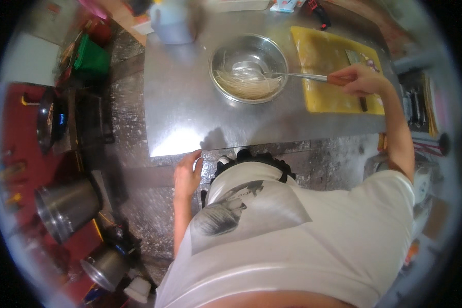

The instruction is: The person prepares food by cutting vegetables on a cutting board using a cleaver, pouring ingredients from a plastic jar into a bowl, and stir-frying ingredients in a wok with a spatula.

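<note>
My right hand (360, 80) grips the wooden handle of a long metal ladle (304, 76). The ladle's head rests inside a round stainless steel bowl (250, 101), above thin pale noodles (248, 85) lying in it. My left hand (188, 172) is beside the near edge of the metal table (177, 115), with fingers slightly apart and nothing held. Under my right forearm and hand, a yellow cutting board (312, 50) carries a cleaver (353, 56) and small chopped purplish pieces (370, 62). The cleaver is partly hidden by my hand.
A plastic jug (173, 25) stands at the table's far left, and a black and red object (320, 14) lies at the far edge. To the left are a green container (92, 57), a wok (46, 119) and large metal pots (69, 208) by a red surface.
</note>
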Tool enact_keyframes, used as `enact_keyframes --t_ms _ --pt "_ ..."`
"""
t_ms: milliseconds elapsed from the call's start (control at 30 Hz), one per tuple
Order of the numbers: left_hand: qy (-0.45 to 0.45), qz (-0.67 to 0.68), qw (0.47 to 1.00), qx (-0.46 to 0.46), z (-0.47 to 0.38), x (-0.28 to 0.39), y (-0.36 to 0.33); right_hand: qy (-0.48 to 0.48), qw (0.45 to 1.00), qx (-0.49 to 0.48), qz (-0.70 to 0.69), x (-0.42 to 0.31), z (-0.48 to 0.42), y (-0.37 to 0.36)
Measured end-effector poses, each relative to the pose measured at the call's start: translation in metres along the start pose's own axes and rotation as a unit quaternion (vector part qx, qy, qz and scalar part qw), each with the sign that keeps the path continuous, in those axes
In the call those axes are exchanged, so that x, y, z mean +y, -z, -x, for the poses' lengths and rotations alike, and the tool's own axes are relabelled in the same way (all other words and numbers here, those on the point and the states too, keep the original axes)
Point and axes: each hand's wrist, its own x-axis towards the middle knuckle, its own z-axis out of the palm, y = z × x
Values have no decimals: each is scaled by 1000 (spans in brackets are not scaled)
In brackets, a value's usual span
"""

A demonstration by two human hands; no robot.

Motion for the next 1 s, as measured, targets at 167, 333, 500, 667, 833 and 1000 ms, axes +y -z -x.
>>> enact_keyframes --t_ms 167,333,500,667,833,1000 --pt "-1 4 1000 -11 9 -2 -4 -6 992 45 114 -19 26 -10" --pt "21 -2 1000 -13 12 -2 -1 92 965 68 237 -20 39 -21" --pt "17 2 1000 -17 12 -2 0 261 880 126 376 -16 33 -68" --pt "-1 3 1000 -10 14 -10 -1 96 828 245 495 -13 49 -158" --pt "7 -2 1000 -7 14 -11 2 123 802 345 472 26 22 -191" --pt "8 -8 1000 2 10 -6 11 144 787 400 447 41 0 -195"
